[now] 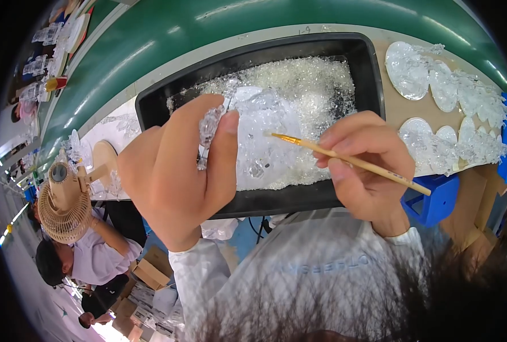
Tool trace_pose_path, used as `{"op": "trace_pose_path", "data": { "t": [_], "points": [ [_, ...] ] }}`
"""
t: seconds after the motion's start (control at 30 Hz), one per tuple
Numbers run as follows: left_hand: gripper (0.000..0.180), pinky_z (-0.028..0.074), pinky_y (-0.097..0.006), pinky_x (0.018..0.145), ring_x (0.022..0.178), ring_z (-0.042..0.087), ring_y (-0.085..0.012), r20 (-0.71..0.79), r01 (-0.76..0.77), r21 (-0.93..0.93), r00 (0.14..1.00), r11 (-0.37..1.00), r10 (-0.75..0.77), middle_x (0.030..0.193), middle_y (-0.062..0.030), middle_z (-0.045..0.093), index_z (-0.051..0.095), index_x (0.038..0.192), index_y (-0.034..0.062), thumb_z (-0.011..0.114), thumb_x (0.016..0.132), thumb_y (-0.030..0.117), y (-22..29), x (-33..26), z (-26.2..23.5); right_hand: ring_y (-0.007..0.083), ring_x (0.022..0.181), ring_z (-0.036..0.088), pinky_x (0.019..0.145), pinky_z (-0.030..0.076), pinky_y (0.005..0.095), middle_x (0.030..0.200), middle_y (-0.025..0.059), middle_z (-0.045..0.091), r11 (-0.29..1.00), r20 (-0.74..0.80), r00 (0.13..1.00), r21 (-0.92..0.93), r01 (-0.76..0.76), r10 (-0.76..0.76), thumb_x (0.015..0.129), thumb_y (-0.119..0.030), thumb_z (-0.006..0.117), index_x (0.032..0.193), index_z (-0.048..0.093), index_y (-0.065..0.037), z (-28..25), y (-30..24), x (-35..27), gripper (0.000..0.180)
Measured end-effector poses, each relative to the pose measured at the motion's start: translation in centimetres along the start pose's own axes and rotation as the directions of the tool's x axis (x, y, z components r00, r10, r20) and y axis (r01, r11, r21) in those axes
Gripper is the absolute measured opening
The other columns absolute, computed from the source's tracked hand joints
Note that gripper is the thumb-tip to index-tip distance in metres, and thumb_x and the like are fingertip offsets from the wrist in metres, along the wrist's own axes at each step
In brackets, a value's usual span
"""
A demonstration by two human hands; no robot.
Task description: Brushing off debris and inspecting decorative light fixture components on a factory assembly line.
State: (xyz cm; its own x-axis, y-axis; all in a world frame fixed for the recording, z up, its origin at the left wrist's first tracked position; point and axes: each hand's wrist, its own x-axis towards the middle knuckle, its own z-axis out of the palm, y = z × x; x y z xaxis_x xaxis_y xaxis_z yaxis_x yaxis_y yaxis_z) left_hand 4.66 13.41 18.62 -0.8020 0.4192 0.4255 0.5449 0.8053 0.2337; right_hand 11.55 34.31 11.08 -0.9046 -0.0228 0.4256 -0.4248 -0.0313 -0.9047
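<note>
My left hand (185, 159) is closed on a white, rounded piece (259, 145) edged with clear crystal-like bits, holding it over the black tray (239, 206). Thumb and fingers pinch it at its left side. Between the fingers of my right hand (370, 162) is a thin paintbrush (359, 163) with a light wooden handle. Its tip points left and lies on or just above the white face; contact is hard to tell. Sparkling clear chips (327, 85) fill much of the tray behind and around the piece.
Several white discs with clear crystal-like clusters (444, 85) lie on brown board to the right. A blue stool (433, 199) stands below them. At left are a beige fan (65, 199) and a seated person (96, 251). The green belt (265, 20) runs along the back.
</note>
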Motion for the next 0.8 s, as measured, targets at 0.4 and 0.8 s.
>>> {"op": "trace_pose_path", "data": {
  "t": [0.4, 0.8],
  "points": [
    [0.014, 0.039, -0.026, 0.052, 0.052, 0.053, -0.0144, -0.022, -0.042, 0.007, 0.999, 0.999, 0.043, 0.066, -0.0057, 0.066, 0.077, 0.089, 0.0061, 0.08, 0.075, 0.008, -0.2, -0.4, -0.4, 0.0205, 0.064, 0.066, 0.056, 0.053, 0.0284, 0.091, 0.0144, 0.072, 0.934, 0.025, 0.989, -0.326, 0.147, -0.147, 0.065, 0.01, 0.073, 0.087, 0.068, -0.004, -0.2, 0.7, 0.7, 0.026],
    [0.024, 0.05, -0.031, 0.065, 0.062, 0.062, -0.0254, -0.027, -0.249, -0.009, 0.968, 0.969, 0.248, 0.081, -0.0103, 0.073, 0.072, 0.094, -0.0015, 0.079, 0.072, 0.003, -0.4, -0.4, -0.5, 0.0212, 0.062, 0.064, 0.053, 0.053, 0.0279, 0.085, 0.011, 0.068, 0.995, 0.071, 0.997, -0.099, 0.012, -0.005, 0.064, 0.006, 0.074, 0.09, 0.068, -0.002, -0.1, 0.0, -0.4, 0.027]
  ]
}}
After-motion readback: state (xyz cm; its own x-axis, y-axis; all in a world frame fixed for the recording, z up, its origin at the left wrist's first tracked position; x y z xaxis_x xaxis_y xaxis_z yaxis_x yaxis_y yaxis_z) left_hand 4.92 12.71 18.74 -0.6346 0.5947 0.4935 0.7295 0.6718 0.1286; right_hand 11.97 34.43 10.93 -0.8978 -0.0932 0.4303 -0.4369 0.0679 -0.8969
